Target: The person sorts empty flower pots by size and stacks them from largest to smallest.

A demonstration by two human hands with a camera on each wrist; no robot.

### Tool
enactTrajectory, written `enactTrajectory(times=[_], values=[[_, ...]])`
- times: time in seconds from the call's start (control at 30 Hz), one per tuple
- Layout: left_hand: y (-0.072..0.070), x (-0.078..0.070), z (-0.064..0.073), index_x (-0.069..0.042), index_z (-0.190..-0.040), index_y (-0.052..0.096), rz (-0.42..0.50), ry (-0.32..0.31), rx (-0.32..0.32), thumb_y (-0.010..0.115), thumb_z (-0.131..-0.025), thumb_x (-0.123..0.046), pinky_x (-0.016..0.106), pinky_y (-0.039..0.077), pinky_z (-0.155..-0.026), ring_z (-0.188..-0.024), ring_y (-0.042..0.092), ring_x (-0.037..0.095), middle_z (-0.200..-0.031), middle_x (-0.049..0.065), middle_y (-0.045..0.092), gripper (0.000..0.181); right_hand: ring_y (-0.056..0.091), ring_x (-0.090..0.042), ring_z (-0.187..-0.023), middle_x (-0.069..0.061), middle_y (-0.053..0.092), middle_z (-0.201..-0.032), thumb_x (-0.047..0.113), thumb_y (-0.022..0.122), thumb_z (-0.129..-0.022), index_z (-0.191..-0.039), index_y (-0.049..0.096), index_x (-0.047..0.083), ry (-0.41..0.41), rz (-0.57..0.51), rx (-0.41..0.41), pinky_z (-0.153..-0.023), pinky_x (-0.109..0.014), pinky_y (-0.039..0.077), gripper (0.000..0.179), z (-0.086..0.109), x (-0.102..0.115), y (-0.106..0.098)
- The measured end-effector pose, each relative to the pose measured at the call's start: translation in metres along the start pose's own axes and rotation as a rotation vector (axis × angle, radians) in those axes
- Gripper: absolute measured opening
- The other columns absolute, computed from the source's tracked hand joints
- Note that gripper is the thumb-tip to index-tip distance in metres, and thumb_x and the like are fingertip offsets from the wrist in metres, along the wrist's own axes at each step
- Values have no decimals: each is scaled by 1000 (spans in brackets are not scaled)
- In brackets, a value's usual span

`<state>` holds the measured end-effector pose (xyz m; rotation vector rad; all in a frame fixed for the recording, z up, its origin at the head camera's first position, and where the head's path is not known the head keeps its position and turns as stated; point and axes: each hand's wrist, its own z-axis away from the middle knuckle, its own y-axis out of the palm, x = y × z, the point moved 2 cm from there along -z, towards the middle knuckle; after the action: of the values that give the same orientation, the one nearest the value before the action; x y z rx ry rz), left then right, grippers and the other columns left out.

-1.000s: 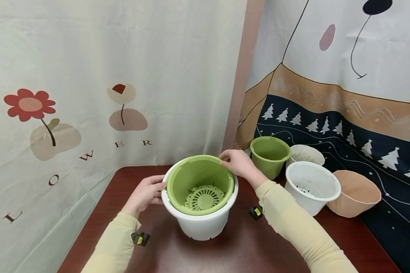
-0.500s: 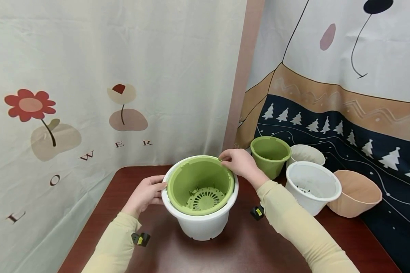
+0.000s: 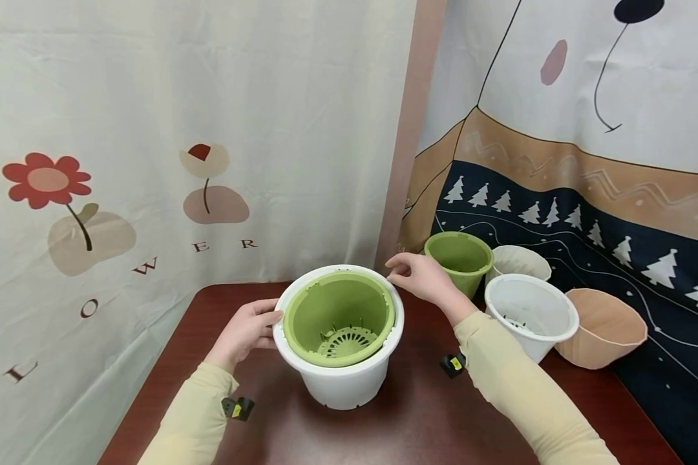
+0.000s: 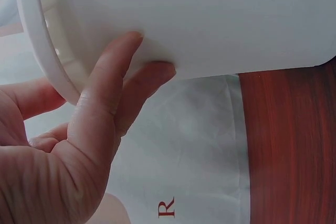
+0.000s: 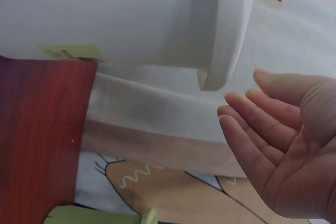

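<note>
In the head view a white plastic flower pot [image 3: 344, 386] stands on the table, with a light green slotted pot [image 3: 328, 307] nested inside it, its rim a little askew. My left hand [image 3: 245, 332] grips the white pot's left rim. Up close in the left wrist view, the fingers [image 4: 118, 64] lie against the pot's outer wall under the lip, and the thumb sits at the rim. My right hand [image 3: 423, 279] hovers just off the right back of the rim, holding nothing. The right wrist view has its relaxed fingers [image 5: 257, 140] apart from the white lip.
Toward the back right stand another green pot [image 3: 468, 284], a cream pot [image 3: 520, 261], a second white pot [image 3: 529, 345] and a peach pot [image 3: 602, 329], close together. Printed curtains [image 3: 302, 129] hang behind the dark red table [image 3: 302, 445].
My right hand has let go of the green pot's rim and drawn away to the right. The green pot sits slightly differently in the white one. My left hand keeps its place.
</note>
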<state>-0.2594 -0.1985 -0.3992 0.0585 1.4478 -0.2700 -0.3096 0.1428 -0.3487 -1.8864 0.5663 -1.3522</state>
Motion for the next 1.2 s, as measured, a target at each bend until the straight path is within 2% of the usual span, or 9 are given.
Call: enactTrajectory(times=[0.23,0.4,0.63,0.9,1.2], values=[[-1,1,0,10,-144,41,-2,-2,1,52,-101,-7,42,60,-70,-80,71,24,-107,21,68,48,64,-24,-99,-5,69,-103,18,72,-92,-124,65,5,-23,-43,-6,-89,-43,53,35,11,-12,-3],[-2,2,-1,10,-144,41,-3,-1,2,51,-101,-7,42,60,-70,-81,71,24,-110,25,66,47,64,-24,-99,-5,68,-103,18,74,-91,-123,65,6,-42,-45,-33,-90,-43,53,36,20,-21,-5],[-3,3,-2,9,-144,42,-5,-4,-1,50,-101,-7,42,60,-70,-80,71,24,-110,25,66,46,63,-27,-100,-9,68,-105,19,77,-88,-122,66,6,-85,19,-86,-90,-46,52,38,30,-34,-8],[-2,2,-2,11,-143,41,2,2,2,51,-101,-8,41,60,-70,-80,71,23,-109,22,67,47,61,-29,-109,-10,67,-114,23,77,-88,-126,64,6,-43,83,-128,-97,-50,48,44,41,-52,-11],[-1,1,-1,11,-144,39,8,4,10,51,-101,-8,41,60,-69,-80,71,22,-109,23,67,48,60,-34,-112,-16,66,-118,23,78,-87,-127,63,2,-44,146,-181,-97,-53,46,47,61,-69,-22]])
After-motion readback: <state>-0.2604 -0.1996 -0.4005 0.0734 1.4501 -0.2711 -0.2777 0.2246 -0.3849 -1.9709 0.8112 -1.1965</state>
